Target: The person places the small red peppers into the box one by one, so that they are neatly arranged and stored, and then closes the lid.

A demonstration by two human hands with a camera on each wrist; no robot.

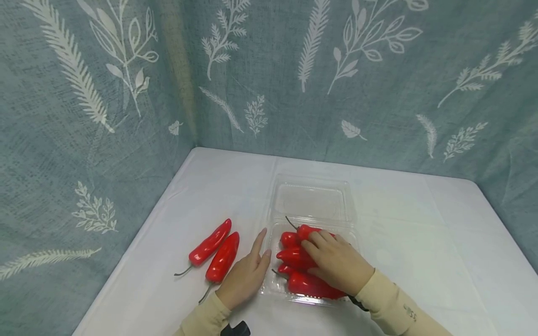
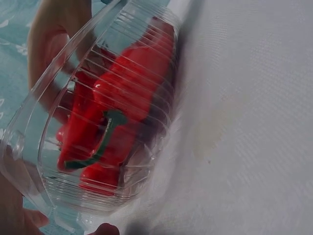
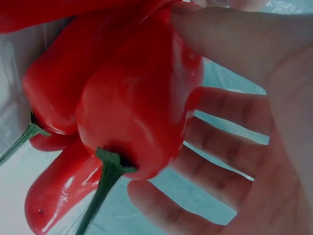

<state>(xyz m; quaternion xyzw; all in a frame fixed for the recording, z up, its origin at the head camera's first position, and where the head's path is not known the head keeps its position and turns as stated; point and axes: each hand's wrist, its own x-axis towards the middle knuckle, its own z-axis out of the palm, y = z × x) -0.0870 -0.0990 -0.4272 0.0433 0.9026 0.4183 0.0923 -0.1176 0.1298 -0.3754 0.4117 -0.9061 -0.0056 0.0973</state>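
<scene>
Several glossy peppers in clear plastic box (ribbed); right hand grips one, left hand outstretched.

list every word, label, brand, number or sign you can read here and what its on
Right sleeve: a small dark mark, possibly lettering, too small and blurred to read.
No readable text shows on the red peppers, the clear plastic clamshell box, the white tablecloth or the leaf-patterned curtain.
</scene>
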